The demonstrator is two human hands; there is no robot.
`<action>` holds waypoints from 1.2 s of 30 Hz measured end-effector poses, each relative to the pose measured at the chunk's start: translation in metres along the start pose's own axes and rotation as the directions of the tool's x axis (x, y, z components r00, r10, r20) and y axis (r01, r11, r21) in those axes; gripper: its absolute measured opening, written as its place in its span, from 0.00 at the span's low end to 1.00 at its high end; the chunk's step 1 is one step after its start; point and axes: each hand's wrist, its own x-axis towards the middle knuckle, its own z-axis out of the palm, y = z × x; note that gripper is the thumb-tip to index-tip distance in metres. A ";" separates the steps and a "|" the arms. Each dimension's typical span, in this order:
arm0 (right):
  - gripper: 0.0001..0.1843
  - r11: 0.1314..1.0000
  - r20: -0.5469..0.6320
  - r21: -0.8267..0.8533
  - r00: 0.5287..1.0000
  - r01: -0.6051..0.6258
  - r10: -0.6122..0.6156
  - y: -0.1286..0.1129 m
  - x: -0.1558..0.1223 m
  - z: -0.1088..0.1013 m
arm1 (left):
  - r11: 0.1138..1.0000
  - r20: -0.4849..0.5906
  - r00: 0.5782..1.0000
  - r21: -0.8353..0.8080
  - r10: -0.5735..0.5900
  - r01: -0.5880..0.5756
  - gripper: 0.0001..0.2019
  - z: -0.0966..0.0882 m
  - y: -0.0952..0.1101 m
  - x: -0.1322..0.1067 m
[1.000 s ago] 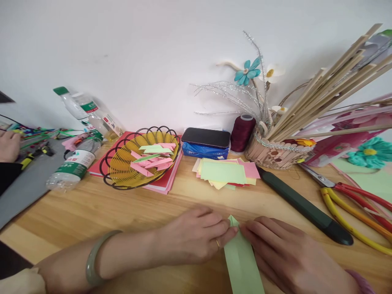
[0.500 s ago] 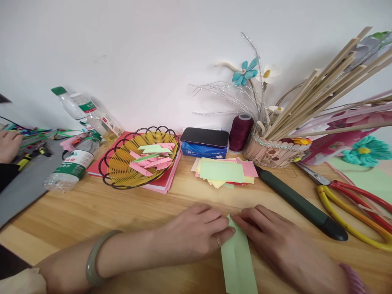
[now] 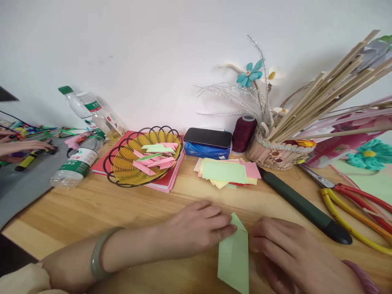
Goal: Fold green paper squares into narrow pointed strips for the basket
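A folded light-green paper strip (image 3: 234,255) with a pointed far tip lies on the wooden table (image 3: 92,208) in front of me. My left hand (image 3: 196,228), a jade bangle on its wrist, lies with fingers together, the fingertips pressing the strip's left edge near the tip. My right hand (image 3: 284,255) sits just right of the strip, fingers curled, the fingertips at the strip's right edge.
Behind lie a stack of coloured paper squares (image 3: 226,172), a yellow wire basket (image 3: 122,167) of folded strips, a phone on a tissue pack (image 3: 208,143), a thread spool (image 3: 243,132), a stick basket (image 3: 275,153), a dark knife (image 3: 306,208), scissors (image 3: 352,200) and bottles (image 3: 76,163). Another person's hand (image 3: 24,145) works far left.
My right hand has pulled back to the right off the strip's tip, uncovering the pointed fold. The strip has turned slightly. The other person's hand at the left has stretched out.
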 end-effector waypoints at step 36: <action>0.09 0.890 -0.097 0.142 0.888 -0.434 0.449 -0.011 0.013 0.028 | 0.996 -0.188 0.982 0.091 0.036 -0.019 0.10 0.012 0.012 -0.006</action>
